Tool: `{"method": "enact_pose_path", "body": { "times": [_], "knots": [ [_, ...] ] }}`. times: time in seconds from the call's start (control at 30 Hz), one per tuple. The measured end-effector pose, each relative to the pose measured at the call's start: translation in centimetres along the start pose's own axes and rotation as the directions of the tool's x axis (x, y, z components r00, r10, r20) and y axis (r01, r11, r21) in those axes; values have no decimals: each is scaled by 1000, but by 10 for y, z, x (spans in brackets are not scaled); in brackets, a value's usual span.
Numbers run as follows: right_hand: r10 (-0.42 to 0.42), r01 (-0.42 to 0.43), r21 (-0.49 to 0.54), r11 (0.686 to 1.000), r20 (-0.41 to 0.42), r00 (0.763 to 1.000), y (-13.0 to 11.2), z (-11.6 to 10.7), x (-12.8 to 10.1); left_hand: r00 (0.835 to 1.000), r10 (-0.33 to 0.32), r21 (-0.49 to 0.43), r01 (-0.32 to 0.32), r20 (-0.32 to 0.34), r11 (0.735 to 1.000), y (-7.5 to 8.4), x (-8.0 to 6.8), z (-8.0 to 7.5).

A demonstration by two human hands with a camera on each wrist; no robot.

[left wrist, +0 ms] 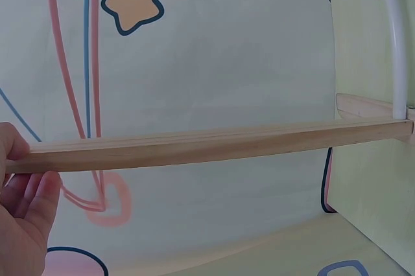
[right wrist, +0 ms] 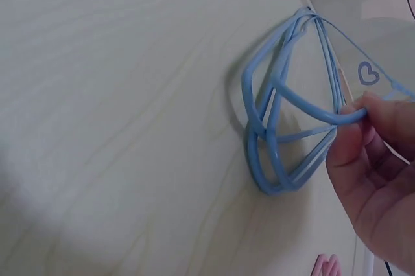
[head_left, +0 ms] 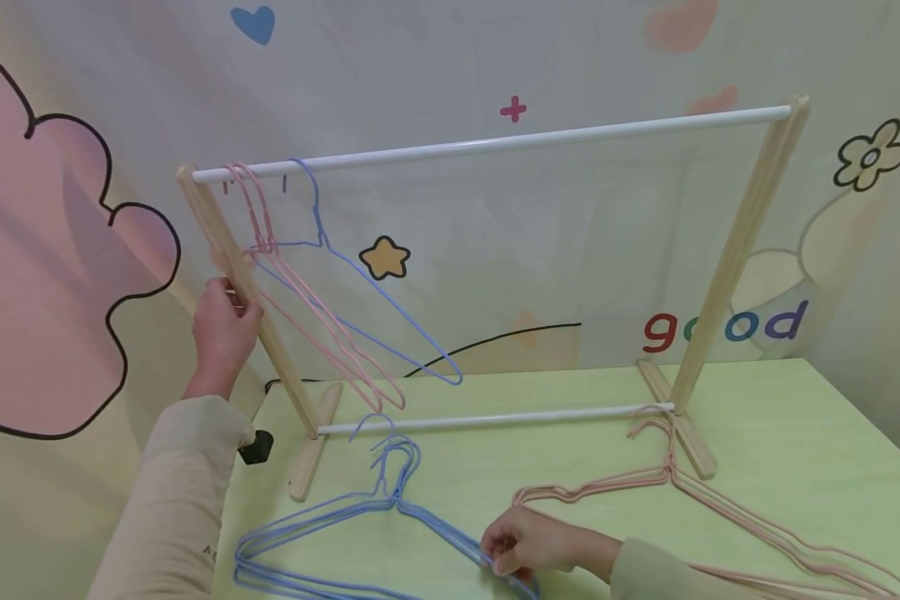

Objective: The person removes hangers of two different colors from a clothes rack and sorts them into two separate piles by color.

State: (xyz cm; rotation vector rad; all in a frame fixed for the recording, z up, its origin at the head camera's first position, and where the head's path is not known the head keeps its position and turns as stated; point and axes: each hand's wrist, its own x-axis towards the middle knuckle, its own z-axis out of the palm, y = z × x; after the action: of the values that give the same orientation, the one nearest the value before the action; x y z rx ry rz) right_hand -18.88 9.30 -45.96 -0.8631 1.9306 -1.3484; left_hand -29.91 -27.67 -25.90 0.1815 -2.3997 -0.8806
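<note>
My left hand (head_left: 223, 329) grips the left wooden post (head_left: 276, 350) of a hanging rack, thumb on one side and fingers on the other in the left wrist view. My right hand (head_left: 532, 542) pinches the wire of one blue hanger (right wrist: 318, 113) near its shoulder end. That hanger is part of a pile of blue hangers (head_left: 396, 502) on the table, and its end stands slightly apart from the others in the right wrist view. Two pink hangers (head_left: 270, 246) and one blue hanger (head_left: 322, 242) hang at the left of the white top rail (head_left: 495, 146).
Several pink hangers (head_left: 671, 471) lie stacked at the right of the pale green table (head_left: 780, 417). The rack's right post (head_left: 735, 242) and low white crossbar (head_left: 495, 418) stand behind the piles. A small black object (head_left: 257, 448) is near the left foot. A printed curtain (head_left: 570, 250) hangs behind.
</note>
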Motion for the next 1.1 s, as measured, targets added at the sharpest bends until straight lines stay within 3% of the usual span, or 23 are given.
{"method": "enact_pose_path", "body": {
  "times": [0.3, 0.43, 0.53, 0.73, 0.9, 1.1],
  "knots": [
    [53, -82, -206, 975, -142, 988, 6, 4, 5, 1000, -1, -1, 1, -1, 1000, 3, 2, 0],
    [64, -108, -245, 964, -178, 982, 5, 7, 7, 1000, 4, 0, -4, 0, 1000, 2, 2, 1],
    [52, -109, -280, 954, -203, 978, 5, 8, 9, 1000, 8, 3, -8, -9, 1000, 2, 2, 2],
    [-28, -68, -428, 901, -214, 976, 4, 6, 10, 1000, -4, -6, 4, -3, 1000, 1, 0, 3],
    [-118, 15, -483, 875, -185, 976, -23, -5, 10, 1000, -5, -4, 5, 9, 1000, 0, 0, 1],
    [-279, 119, -594, 795, -185, 942, -74, -25, 12, 1000, -6, -1, 6, 22, 1000, -1, 0, -1]
  ]
}}
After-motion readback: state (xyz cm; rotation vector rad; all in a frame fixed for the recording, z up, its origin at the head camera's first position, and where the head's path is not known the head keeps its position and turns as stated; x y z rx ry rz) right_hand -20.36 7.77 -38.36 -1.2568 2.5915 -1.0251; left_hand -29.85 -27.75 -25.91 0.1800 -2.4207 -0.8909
